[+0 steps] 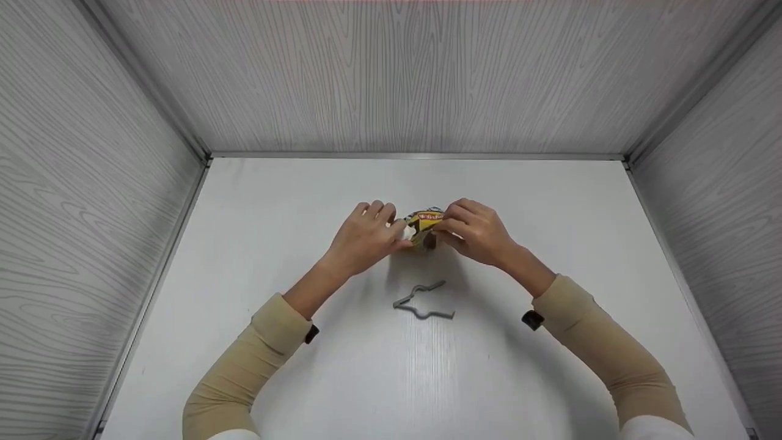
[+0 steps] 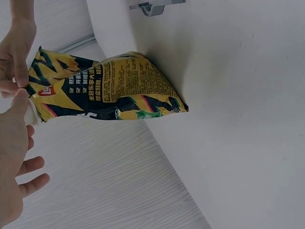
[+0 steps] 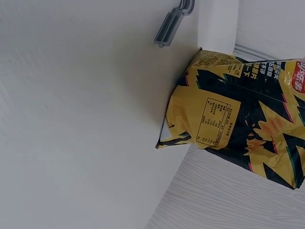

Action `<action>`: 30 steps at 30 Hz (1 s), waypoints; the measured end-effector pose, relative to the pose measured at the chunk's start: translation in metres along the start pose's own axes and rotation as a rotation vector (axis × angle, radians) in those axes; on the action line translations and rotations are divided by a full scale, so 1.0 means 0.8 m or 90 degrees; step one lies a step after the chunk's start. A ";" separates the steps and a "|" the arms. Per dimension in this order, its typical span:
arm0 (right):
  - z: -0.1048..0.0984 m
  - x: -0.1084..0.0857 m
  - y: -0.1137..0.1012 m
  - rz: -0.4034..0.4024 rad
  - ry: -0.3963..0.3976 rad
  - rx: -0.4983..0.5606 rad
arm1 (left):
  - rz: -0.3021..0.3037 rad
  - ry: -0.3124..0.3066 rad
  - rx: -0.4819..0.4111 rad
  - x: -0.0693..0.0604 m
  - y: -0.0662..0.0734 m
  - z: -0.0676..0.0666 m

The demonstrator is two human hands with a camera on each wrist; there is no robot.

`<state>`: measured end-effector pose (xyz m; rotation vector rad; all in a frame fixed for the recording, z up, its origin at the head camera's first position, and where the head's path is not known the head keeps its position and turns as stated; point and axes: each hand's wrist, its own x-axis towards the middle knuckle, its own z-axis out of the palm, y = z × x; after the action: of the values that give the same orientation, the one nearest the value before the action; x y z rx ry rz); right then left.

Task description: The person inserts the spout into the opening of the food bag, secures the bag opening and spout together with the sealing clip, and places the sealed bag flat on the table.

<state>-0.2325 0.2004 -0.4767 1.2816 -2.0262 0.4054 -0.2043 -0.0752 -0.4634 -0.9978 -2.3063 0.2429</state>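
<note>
A yellow and black printed snack bag [image 1: 427,220] stands on the table with its top edge between both hands. My left hand [image 1: 368,237] pinches a small white piece [image 1: 408,232] at the bag's upper left corner; its other fingers are spread in the left wrist view. From the other side my right hand [image 1: 476,231] pinches the bag's top edge between thumb and fingers. A grey hinged bag clip [image 1: 416,307], with a curved bump in each arm, lies unfolded on the table nearer to me. Fingers partly hide the white piece, so its full shape is unclear.
The white table [image 1: 293,189] is bounded by grey wood-grain panels at the back [image 1: 403,79], left [image 1: 67,201] and right [image 1: 721,183]. Beige sleeves [image 1: 244,360] cover both forearms, with a small black device [image 1: 533,319] at the right cuff.
</note>
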 end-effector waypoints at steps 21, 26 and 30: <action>-0.012 -0.003 0.002 0.009 0.008 -0.001 | -0.028 0.005 -0.034 0.013 0.002 0.006; -0.013 -0.004 0.002 0.014 0.008 -0.007 | -0.041 -0.012 -0.052 0.016 0.001 0.006; -0.016 -0.002 0.001 0.029 0.000 -0.006 | -0.050 -0.027 -0.083 0.018 0.000 0.005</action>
<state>-0.2279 0.2094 -0.4689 1.2315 -2.0590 0.4169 -0.2141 -0.0648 -0.4599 -0.9704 -2.4202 0.0827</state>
